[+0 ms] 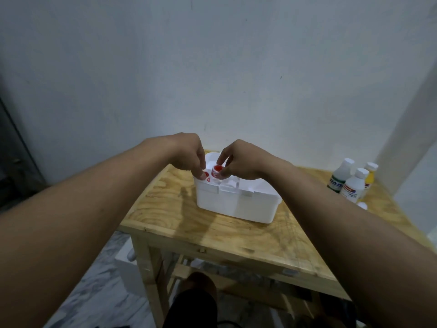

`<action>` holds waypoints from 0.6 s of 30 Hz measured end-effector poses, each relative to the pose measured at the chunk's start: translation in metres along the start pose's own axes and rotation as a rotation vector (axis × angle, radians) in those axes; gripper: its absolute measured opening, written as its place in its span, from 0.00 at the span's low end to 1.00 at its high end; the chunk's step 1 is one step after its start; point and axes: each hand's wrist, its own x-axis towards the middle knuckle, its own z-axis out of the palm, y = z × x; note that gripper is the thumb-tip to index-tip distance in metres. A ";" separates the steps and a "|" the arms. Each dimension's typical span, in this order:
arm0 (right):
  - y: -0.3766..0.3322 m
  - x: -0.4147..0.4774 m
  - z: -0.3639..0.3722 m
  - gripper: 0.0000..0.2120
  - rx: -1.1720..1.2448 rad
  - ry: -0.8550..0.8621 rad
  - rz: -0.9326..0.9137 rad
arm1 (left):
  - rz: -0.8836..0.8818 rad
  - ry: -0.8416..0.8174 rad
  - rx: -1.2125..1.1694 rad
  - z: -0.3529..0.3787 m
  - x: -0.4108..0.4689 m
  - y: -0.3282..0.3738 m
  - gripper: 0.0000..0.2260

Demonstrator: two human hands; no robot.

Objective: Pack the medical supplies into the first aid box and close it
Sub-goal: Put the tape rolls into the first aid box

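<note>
An open white first aid box (pixel 236 204) stands on the wooden table (pixel 212 230). Both my hands are over its left end. My right hand (pixel 243 162) pinches a small white roll with a red centre (pixel 217 172) at the box's rim. My left hand (pixel 186 155) holds a second red and white roll (pixel 207 177) just left of it, lower in the box. The rest of the box's inside is mostly hidden by my hands.
Three bottles stand at the table's far right: two white ones (pixel 340 177) (pixel 354 185) and a yellow one (pixel 369 177). A small white cap (pixel 362 205) lies in front of them. A wall rises behind the table. My knee (pixel 201 287) shows below the table's front edge.
</note>
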 end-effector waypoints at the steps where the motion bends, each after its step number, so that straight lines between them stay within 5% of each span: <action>1: 0.000 0.001 0.001 0.20 -0.007 -0.004 0.002 | -0.001 -0.005 0.000 0.000 0.001 0.000 0.16; 18: -0.005 0.007 0.007 0.17 -0.072 -0.047 0.017 | -0.008 0.047 0.032 0.002 0.000 0.000 0.09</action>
